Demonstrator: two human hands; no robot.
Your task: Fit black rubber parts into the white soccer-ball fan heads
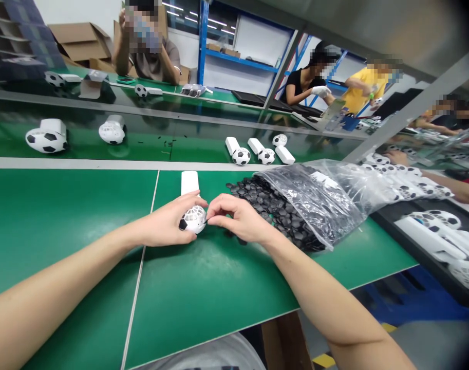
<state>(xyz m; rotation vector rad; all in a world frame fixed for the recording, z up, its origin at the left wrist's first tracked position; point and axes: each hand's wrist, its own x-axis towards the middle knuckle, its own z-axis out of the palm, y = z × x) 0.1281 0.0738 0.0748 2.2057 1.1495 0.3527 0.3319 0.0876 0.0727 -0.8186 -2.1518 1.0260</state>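
Left hand (167, 224) cups a white ball-shaped shell (193, 219) with a white handle (190, 182) pointing away from the person; fingers curled around the shell's left side, thumb over the top, holding it just above or on the green table (64, 221) — contact not resolvable. The shell sits near the table's middle seam, a few black patches already on its lower left.

Right hand (238, 218) meets the shell from the right. Thumb and forefinger pinched narrow at the shell's surface; they seem to hold a small black piece, though it is too small to confirm.

Judgement on doing the step well: keep the shell braced in the left palm so it cannot roll, turn the empty cell toward the right fingertips, and press squarely rather than at an angle — a tilted piece would likely not seat flush.

Supply: a heap of black pieces (265, 200) spills from a clear plastic bag (326, 200) just right of the right hand, close enough to touch the wrist.

Room: open green surface to the left and toward the person. The near table edge runs diagonally under the right forearm. A dark tray (419, 246) of white parts lies beyond the bag. Behind, a conveyor belt (149, 139) carries finished balls (241, 155); other people work across it.
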